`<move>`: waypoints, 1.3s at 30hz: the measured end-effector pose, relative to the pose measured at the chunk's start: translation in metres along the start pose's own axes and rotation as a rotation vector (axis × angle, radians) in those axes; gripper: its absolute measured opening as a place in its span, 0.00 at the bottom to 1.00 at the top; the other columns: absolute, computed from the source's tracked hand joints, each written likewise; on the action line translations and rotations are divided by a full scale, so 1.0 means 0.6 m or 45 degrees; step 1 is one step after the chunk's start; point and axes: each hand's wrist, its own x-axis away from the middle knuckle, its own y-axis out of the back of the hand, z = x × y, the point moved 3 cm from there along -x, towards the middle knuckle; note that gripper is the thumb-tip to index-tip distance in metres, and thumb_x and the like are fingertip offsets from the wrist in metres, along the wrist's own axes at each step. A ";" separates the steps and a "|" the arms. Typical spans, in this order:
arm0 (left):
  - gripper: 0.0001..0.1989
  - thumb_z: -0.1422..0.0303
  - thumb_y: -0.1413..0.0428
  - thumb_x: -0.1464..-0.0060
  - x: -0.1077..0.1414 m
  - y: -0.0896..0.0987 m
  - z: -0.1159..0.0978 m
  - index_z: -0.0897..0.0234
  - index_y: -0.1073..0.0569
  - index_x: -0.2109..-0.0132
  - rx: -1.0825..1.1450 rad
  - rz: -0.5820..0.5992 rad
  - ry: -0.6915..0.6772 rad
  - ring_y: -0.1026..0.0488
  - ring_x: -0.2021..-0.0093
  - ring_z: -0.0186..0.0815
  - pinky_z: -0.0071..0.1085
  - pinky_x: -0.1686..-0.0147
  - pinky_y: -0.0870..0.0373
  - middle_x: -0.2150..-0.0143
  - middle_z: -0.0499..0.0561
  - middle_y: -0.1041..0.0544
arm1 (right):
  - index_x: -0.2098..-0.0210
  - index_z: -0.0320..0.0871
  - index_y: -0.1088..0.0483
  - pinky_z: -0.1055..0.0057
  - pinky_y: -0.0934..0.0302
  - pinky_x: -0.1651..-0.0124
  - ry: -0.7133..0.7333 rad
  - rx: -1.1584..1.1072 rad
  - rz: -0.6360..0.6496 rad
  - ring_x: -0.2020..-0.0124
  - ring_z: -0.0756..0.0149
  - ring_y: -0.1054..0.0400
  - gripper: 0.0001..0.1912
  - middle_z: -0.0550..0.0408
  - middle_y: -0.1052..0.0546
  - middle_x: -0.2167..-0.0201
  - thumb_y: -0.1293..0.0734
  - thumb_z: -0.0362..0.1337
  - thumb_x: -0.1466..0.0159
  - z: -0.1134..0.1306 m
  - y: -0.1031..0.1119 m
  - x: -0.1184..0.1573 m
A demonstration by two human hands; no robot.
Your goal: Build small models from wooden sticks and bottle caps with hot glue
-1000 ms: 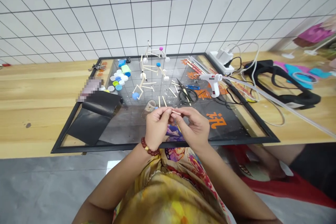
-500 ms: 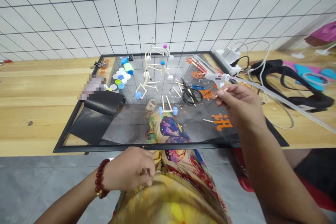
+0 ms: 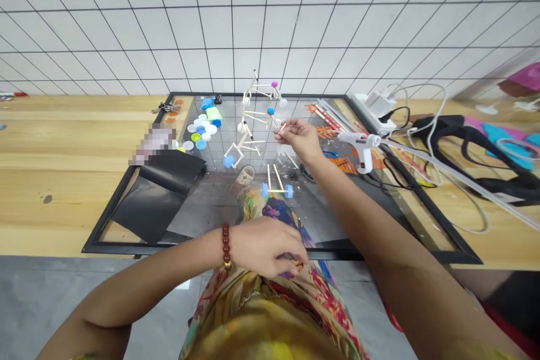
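My right hand [image 3: 298, 139] is closed in a pinch on a short wooden stick [image 3: 283, 127], beside the stick figures on the glass-topped board. The nearest figure has a blue cap piece [image 3: 270, 111] and white wheels. In front of it stands a stick frame with two light-blue wheels [image 3: 289, 190]. My left hand [image 3: 270, 246], below a red bead bracelet [image 3: 226, 242], hovers over my lap at the board's front edge. Its fingers are loosely bent and apart, with nothing visible in them. A white glue gun [image 3: 361, 149] stands right of my right hand. My right hand and forearm largely cover the scissors.
Coloured bottle caps [image 3: 202, 129] and a black sheet [image 3: 160, 197] lie on the left of the board. Sticks [image 3: 331, 115] lie at the back right. A power strip [image 3: 373, 112], cables and a black strap [image 3: 455, 140] occupy the right side. A tiled wall rises behind.
My right hand has moved left from beside the glue gun to the stick figures, carrying the stick. My left hand has shifted right across my lap, its fingers loosening. The view has tilted slightly.
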 end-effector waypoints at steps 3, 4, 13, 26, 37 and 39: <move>0.07 0.72 0.43 0.42 -0.005 -0.026 0.012 0.63 0.21 0.57 -0.140 0.061 -0.083 0.22 0.60 0.36 0.31 0.63 0.31 0.60 0.52 0.18 | 0.68 0.43 0.29 0.73 0.30 0.67 0.104 0.190 -0.045 0.71 0.71 0.27 0.12 0.58 0.22 0.73 0.25 0.41 0.48 -0.008 0.000 -0.024; 0.08 0.72 0.44 0.42 -0.005 -0.035 0.015 0.62 0.21 0.57 -0.171 0.083 -0.105 0.22 0.60 0.37 0.32 0.64 0.32 0.61 0.52 0.18 | 0.69 0.43 0.28 0.73 0.30 0.67 0.139 0.237 -0.086 0.72 0.71 0.27 0.11 0.59 0.23 0.73 0.26 0.41 0.47 -0.010 0.002 -0.029; 0.07 0.73 0.43 0.45 0.013 -0.071 0.039 0.60 0.22 0.60 0.008 0.006 -0.220 0.23 0.64 0.36 0.33 0.62 0.32 0.65 0.48 0.17 | 0.69 0.43 0.29 0.74 0.28 0.70 0.082 0.192 -0.119 0.70 0.69 0.24 0.12 0.58 0.23 0.73 0.25 0.39 0.48 -0.011 -0.007 -0.036; 0.07 0.71 0.44 0.43 0.019 -0.075 0.049 0.62 0.22 0.60 0.073 -0.066 -0.214 0.23 0.62 0.36 0.34 0.61 0.31 0.63 0.48 0.17 | 0.70 0.42 0.25 0.71 0.34 0.72 0.200 0.439 -0.202 0.75 0.69 0.30 0.08 0.58 0.25 0.76 0.26 0.40 0.44 -0.022 -0.001 -0.048; 0.09 0.71 0.45 0.44 0.019 -0.072 0.047 0.63 0.21 0.59 0.027 -0.030 -0.208 0.24 0.62 0.36 0.36 0.60 0.31 0.62 0.48 0.17 | 0.73 0.43 0.23 0.64 0.34 0.59 0.398 0.825 -0.360 0.69 0.65 0.31 0.05 0.56 0.24 0.72 0.24 0.36 0.47 -0.029 -0.005 -0.061; 0.09 0.72 0.45 0.44 0.019 -0.073 0.048 0.63 0.21 0.59 0.031 -0.032 -0.206 0.24 0.62 0.36 0.36 0.60 0.31 0.62 0.48 0.17 | 0.73 0.44 0.24 0.63 0.33 0.56 0.467 0.840 -0.345 0.63 0.63 0.28 0.04 0.53 0.22 0.67 0.25 0.35 0.46 -0.025 -0.005 -0.061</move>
